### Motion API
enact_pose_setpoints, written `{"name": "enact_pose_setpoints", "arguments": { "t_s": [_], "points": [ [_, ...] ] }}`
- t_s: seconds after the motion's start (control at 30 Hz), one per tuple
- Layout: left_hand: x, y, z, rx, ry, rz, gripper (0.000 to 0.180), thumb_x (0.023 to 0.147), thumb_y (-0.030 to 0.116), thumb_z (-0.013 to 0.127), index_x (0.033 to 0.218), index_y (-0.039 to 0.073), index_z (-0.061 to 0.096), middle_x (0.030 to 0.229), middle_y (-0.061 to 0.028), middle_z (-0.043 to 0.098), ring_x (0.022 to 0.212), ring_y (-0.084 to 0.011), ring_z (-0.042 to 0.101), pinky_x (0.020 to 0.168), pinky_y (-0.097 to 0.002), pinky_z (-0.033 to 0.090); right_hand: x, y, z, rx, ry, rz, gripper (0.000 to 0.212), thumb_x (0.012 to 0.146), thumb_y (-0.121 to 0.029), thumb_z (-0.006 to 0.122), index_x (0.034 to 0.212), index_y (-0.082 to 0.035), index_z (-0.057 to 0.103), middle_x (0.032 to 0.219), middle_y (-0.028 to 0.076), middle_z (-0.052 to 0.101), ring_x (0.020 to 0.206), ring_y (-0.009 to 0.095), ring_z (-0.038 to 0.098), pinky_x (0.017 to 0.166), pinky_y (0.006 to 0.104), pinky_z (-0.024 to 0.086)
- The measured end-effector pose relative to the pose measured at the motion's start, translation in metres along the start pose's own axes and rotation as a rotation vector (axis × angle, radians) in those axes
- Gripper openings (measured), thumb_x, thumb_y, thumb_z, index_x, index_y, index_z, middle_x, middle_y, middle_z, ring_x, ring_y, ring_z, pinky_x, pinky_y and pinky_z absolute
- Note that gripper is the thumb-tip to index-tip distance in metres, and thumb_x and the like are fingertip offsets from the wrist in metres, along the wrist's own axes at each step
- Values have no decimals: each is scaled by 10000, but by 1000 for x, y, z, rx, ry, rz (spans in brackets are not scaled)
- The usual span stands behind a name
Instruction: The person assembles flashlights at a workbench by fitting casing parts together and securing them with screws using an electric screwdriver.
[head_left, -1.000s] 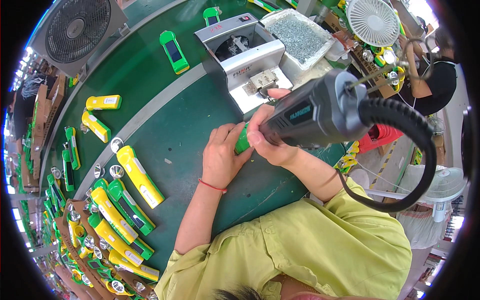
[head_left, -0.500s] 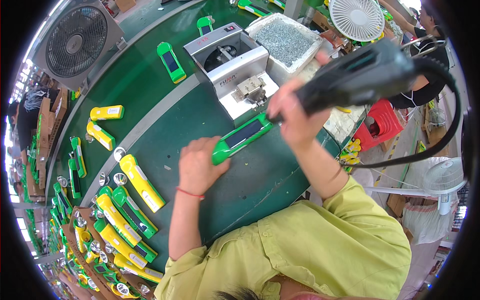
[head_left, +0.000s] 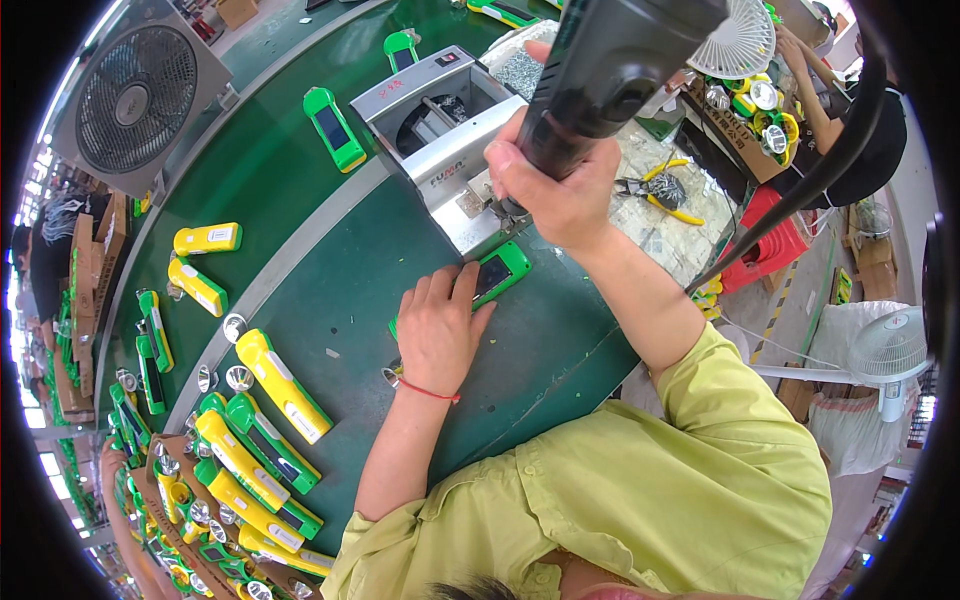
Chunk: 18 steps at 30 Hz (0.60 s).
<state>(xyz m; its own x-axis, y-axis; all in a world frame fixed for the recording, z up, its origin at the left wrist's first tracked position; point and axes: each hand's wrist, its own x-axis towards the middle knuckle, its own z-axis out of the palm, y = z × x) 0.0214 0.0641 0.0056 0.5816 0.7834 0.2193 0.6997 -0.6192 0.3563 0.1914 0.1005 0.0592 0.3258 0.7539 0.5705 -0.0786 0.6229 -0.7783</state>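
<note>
In my right hand [head_left: 560,190] is a thick black power screwdriver [head_left: 590,85] with a black cord; its lower end is near the front outlet of a silver screw feeder [head_left: 480,205]. My left hand [head_left: 437,325] is closed over a green flashlight body [head_left: 510,268] with a dark panel, which lies on the green table just below the feeder. The hand covers the middle of the flashlight, and a round reflector [head_left: 392,373] shows by my left wrist.
Yellow and green flashlights [head_left: 285,385] lie in a group at the left, several with loose reflectors. A box of screws [head_left: 515,72] stands behind the feeder. Yellow-handled pliers [head_left: 670,192] rest at the right. Another person's arm [head_left: 125,520] reaches in at lower left; a co-worker [head_left: 865,140] is at far right.
My right hand has lifted the screwdriver off the flashlight's end and brought it to the feeder, tilting it more upright. My left hand and the flashlight have shifted right and turned slightly.
</note>
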Motion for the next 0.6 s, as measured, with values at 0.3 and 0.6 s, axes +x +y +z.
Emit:
{"name": "enact_pose_setpoints", "arguments": {
  "t_s": [0.3, 0.6],
  "points": [
    [3, -1, 1, -13, 6, 15, 466, 623, 165, 768, 1054, 83, 608, 925, -69, 597, 816, -251, 576, 716, -351, 467, -30, -11, -15, -12, 98, 16, 348, 725, 38, 702, 981, -13, 472, 715, 31, 590, 611, 69, 551, 547, 223, 453],
    [6, -8, 3, -39, 12, 14, 468, 621, 153, 769, 1053, 83, 603, 929, -73, 598, 820, -261, 578, 720, -365, 475, -48, 4, -21, -214, -37, -50, 718, 792, 12, 577, 1362, 58, 145, 685, 98, 573, 534, 117, 534, 509, 232, 454]
  ]
}}
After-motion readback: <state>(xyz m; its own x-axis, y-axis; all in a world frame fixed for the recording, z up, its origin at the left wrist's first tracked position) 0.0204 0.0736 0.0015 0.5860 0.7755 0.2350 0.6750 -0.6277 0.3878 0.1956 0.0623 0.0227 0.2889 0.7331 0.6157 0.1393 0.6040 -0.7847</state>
